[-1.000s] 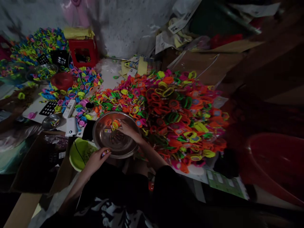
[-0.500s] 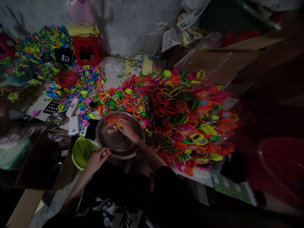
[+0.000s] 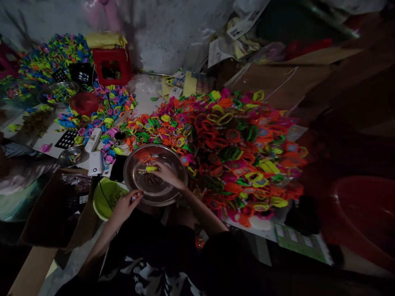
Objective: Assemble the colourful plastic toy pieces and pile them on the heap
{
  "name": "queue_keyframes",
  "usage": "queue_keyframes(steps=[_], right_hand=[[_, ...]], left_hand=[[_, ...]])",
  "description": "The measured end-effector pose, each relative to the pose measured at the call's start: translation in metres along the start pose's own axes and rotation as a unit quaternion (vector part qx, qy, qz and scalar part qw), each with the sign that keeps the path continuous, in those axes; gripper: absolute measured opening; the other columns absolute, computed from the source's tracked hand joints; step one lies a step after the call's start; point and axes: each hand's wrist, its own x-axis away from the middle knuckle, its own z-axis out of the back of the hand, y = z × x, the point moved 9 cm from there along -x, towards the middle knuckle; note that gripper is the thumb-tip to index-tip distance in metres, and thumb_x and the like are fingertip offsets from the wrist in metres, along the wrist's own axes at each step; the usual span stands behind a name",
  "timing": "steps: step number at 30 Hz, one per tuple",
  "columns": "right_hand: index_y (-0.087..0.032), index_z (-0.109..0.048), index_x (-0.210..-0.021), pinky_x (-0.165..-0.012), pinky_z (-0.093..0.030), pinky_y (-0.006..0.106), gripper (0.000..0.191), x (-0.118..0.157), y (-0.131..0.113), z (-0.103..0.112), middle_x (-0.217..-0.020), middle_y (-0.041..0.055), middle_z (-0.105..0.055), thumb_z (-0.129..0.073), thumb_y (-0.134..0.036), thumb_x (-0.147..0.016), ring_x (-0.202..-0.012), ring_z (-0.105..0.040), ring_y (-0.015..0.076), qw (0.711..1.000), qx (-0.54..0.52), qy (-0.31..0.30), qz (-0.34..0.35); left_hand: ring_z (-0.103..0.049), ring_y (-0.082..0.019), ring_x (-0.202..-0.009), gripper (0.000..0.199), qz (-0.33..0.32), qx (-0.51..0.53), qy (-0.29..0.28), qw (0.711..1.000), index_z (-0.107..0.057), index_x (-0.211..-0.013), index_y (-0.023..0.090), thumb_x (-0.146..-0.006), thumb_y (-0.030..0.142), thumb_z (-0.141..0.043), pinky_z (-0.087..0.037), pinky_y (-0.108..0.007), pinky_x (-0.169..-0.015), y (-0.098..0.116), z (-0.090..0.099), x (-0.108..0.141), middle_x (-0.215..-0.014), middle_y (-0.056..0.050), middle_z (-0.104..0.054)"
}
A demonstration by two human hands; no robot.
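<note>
A wide steel basin [image 3: 174, 166] is in front of me at the table's edge. Inside it, my right hand [image 3: 166, 172] pinches a yellow toy watch [image 3: 151, 169]. An orange toy watch [image 3: 145, 158] lies near the basin's far left side, with small multicoloured pieces partly hidden below my right hand. My left hand [image 3: 124, 206] is at the basin's near left rim, its fingers closed on a small, shiny multicoloured piece [image 3: 136, 196], too small to name. Below that hand stands a lime-green bowl [image 3: 100, 201] with pale contents.
A large heap of bright toy watches [image 3: 234, 156] covers the table to the right. Further left are a power strip [image 3: 93, 139], a white power bank [image 3: 95, 163], a small metal bowl [image 3: 70, 157] and a red stool [image 3: 127, 61]. An open cardboard box [image 3: 46, 213] sits at lower left.
My right hand has moved slightly left and down in the basin, and the yellow watch with it. My left hand has barely moved.
</note>
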Motion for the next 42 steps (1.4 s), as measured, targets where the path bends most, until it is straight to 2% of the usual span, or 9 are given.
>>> queue_keyframes(steps=[5,8,10,16,24,28,31,37,42], right_hand=[[-0.021,-0.056,-0.096,-0.091,-0.045,0.030,0.022,0.030,-0.044,0.003,-0.115,0.0062,-0.059,-0.058,-0.038,-0.082,-0.106,-0.058,0.0166,0.988,-0.138,-0.055,0.051],[-0.021,-0.056,-0.098,-0.094,-0.043,0.033,0.025,0.042,-0.060,0.002,-0.114,0.0070,-0.059,-0.061,-0.039,-0.081,-0.105,-0.057,0.0168,0.966,-0.238,-0.082,0.059],[-0.020,-0.056,-0.099,-0.094,-0.043,0.034,0.026,0.046,-0.064,0.001,-0.111,0.0068,-0.060,-0.063,-0.037,-0.080,-0.103,-0.058,0.0171,0.965,-0.243,-0.088,0.053],[-0.020,-0.063,-0.101,-0.088,-0.046,0.036,0.025,0.058,-0.079,-0.005,-0.102,0.0061,-0.063,-0.062,-0.033,-0.080,-0.095,-0.058,0.0187,0.981,-0.139,-0.119,0.060],[-0.020,-0.067,-0.099,-0.095,-0.044,0.034,0.029,0.065,-0.071,0.014,-0.113,0.0077,-0.062,-0.065,-0.041,-0.078,-0.108,-0.057,0.0192,0.963,-0.268,-0.031,0.005],[-0.020,-0.068,-0.099,-0.101,-0.038,0.035,0.032,0.072,-0.086,0.013,-0.119,0.0076,-0.061,-0.065,-0.044,-0.078,-0.117,-0.053,0.0208,0.943,-0.318,-0.097,0.029],[-0.020,-0.065,-0.104,-0.097,-0.042,0.034,0.035,0.078,-0.092,0.013,-0.113,0.0064,-0.064,-0.061,-0.046,-0.081,-0.109,-0.057,0.0197,0.933,-0.340,-0.120,0.016],[-0.018,-0.060,-0.098,-0.083,-0.047,0.030,0.029,0.085,-0.089,0.039,-0.095,0.0049,-0.064,-0.057,-0.043,-0.084,-0.091,-0.060,0.0170,0.975,-0.221,-0.012,0.010],[-0.018,-0.054,-0.102,-0.084,-0.046,0.031,0.020,0.096,-0.124,0.046,-0.098,0.0071,-0.059,-0.049,-0.033,-0.090,-0.093,-0.056,0.0169,0.992,-0.048,-0.053,0.107]], left_hand=[[-0.064,-0.016,-0.086,0.034,-0.011,0.032,0.065,0.997,-0.058,-0.113,0.023,-0.086,0.042,-0.049,-0.048,-0.024,-0.079,0.007,0.012,-0.003,-0.099,-0.001,-0.068],[-0.063,-0.014,-0.083,0.040,-0.030,0.052,0.098,0.993,-0.054,-0.118,0.023,-0.084,0.042,-0.055,-0.048,-0.023,-0.078,0.018,0.015,-0.003,-0.094,0.000,-0.066],[-0.062,-0.014,-0.077,0.043,-0.034,0.059,0.108,0.992,-0.053,-0.120,0.022,-0.082,0.042,-0.057,-0.048,-0.023,-0.075,0.023,0.015,-0.004,-0.088,0.001,-0.065],[-0.062,-0.015,-0.078,0.033,-0.028,0.064,0.086,0.994,-0.061,-0.105,0.019,-0.080,0.040,-0.059,-0.047,-0.023,-0.073,0.026,0.005,-0.009,-0.086,0.000,-0.067],[-0.060,-0.016,-0.079,0.029,0.009,0.165,0.096,0.982,-0.064,-0.087,0.017,-0.077,0.044,-0.058,-0.046,-0.023,-0.074,0.016,-0.003,-0.009,-0.084,-0.001,-0.068],[-0.056,-0.013,-0.068,0.036,0.008,0.244,0.067,0.967,-0.064,-0.083,0.014,-0.071,0.049,-0.063,-0.044,-0.022,-0.066,0.018,-0.018,-0.012,-0.073,0.000,-0.064],[-0.055,-0.013,-0.068,0.040,0.002,0.287,0.062,0.956,-0.063,-0.086,0.014,-0.072,0.051,-0.063,-0.043,-0.023,-0.066,0.022,-0.025,-0.015,-0.073,-0.001,-0.063],[-0.056,-0.012,-0.073,0.035,-0.052,0.190,0.087,0.976,-0.054,-0.106,0.017,-0.081,0.041,-0.058,-0.044,-0.022,-0.069,0.038,-0.018,-0.012,-0.083,0.000,-0.061],[-0.061,-0.013,-0.080,0.025,-0.076,0.061,0.053,0.994,-0.053,-0.105,0.019,-0.088,0.038,-0.050,-0.046,-0.023,-0.075,0.052,-0.011,-0.004,-0.092,-0.001,-0.065]])
